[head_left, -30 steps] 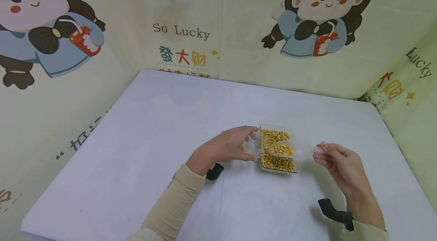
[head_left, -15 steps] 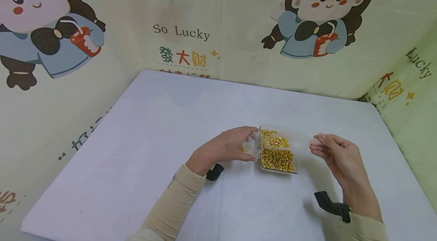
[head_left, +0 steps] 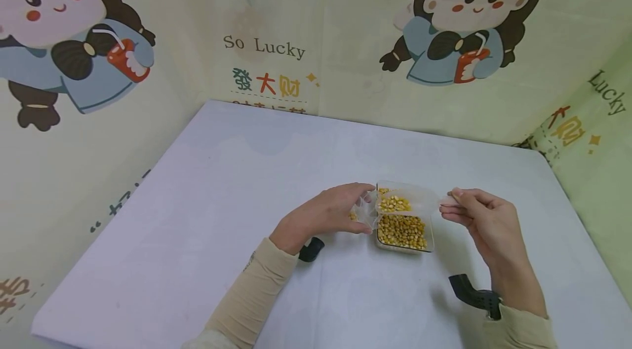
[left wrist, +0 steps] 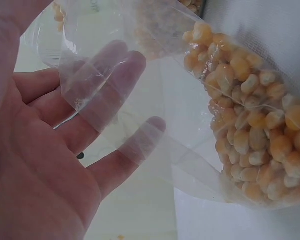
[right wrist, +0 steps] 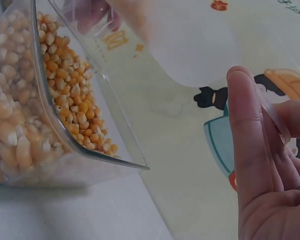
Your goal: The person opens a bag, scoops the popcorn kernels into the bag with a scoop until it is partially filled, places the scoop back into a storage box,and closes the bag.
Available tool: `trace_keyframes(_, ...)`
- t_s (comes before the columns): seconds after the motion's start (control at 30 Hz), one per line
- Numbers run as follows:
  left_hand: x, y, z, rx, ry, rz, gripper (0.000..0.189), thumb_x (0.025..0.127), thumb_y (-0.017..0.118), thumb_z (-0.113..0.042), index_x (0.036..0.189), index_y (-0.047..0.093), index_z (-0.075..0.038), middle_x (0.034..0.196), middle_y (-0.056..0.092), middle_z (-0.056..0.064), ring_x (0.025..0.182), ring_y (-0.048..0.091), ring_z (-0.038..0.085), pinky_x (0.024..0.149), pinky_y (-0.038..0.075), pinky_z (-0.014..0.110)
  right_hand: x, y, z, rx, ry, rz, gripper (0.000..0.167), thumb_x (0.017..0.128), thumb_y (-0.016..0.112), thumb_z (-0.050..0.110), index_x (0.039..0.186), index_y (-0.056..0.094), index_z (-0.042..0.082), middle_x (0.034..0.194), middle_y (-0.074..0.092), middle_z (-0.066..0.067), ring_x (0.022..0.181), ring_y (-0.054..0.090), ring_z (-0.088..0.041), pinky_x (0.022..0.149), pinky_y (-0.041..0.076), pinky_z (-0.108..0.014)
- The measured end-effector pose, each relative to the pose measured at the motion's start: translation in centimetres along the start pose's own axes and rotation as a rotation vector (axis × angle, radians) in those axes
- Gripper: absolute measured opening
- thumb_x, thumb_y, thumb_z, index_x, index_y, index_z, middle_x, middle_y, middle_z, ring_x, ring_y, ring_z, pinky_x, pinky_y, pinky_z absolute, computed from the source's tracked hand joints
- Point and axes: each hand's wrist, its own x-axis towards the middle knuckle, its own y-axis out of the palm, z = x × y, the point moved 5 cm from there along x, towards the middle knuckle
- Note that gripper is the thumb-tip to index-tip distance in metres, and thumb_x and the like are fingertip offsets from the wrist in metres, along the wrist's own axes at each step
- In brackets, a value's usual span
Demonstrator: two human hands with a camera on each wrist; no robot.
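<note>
Clear plastic is held on both sides: the scoop (head_left: 407, 203), loaded with corn kernels (head_left: 394, 204), is pinched at its handle by the right hand (head_left: 481, 223) above the container (head_left: 430, 239), while the bag (head_left: 364, 209) just beside is held open by the left hand (head_left: 326, 212).

Your left hand (head_left: 327, 213) is reaching forward with fingers (left wrist: 121, 62) spread, while your raised right hand (head_left: 486, 224) is pinching with curled fingers (right wrist: 250, 130).
</note>
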Motion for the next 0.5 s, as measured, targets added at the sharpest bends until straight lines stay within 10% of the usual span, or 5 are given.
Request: trace_keyframes(0.5,0.0,0.08,-0.14,0.027,0.004,-0.011,0.084,0.086,0.077,-0.032,0.153,0.032,-0.009,0.135,0.059,-0.002,0.122,0.057,0.012,0.1,0.047,0.027,-0.13,0.75,0.16,-0.203,-0.023,-0.104,0.016,0.093,0.069,0.013,0.099,0.072,-0.001,0.086,0.077,-0.003,0.072,0.076,-0.019,0.07,0.059,-0.032)
